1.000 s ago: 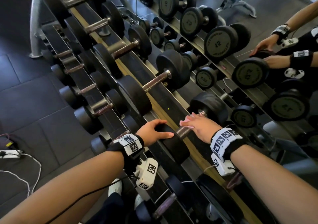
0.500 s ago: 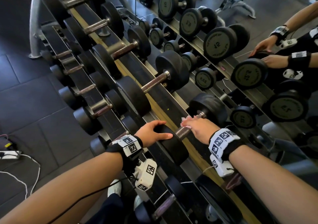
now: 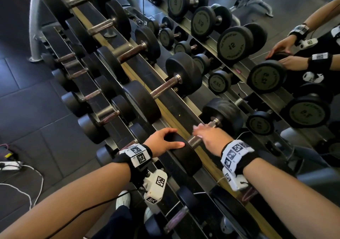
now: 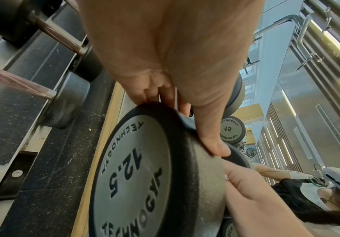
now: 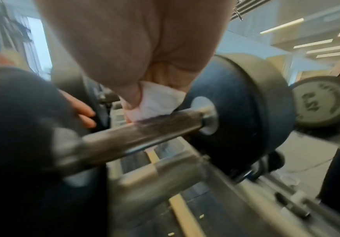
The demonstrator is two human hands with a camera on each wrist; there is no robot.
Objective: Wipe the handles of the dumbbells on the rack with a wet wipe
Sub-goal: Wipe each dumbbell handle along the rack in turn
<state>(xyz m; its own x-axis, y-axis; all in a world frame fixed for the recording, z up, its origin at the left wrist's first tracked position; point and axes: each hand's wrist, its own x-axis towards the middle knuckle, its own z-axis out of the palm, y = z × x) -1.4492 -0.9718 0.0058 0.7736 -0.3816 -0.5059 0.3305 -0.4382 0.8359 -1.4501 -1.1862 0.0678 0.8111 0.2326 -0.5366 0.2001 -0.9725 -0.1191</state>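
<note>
**Wipe in contact with the handle of the 12.5 dumbbell; stroke under way**

The landmark is the 12.5 dumbbell (image 3: 198, 139), lying across the rack (image 3: 173, 121) on its upper tier, nearest the person.

The left hand (image 3: 161, 142) rests on the dumbbell's near head (image 4: 140, 173). Its fingers drape over the rim and the thumb lies along the rubber edge, curled round the head to steady it.

The right hand (image 3: 209, 137) sits over the handle (image 5: 144, 129), between the two heads. Its fingers are bunched on the wet wipe (image 5: 157, 101), pinching the white cloth and pressing its lower edge against the bar close to the far head (image 5: 238, 115). The right wrist view is blurred, so how far the wipe wraps round the bar cannot be told.

Judgement: the step in hand is the wiping of this one handle. The next move calls for drawing the wipe along the bar toward the near head, with the left hand bracing against roll. The other dumbbells (image 3: 165, 84) further along the rack then await treatment.
</note>
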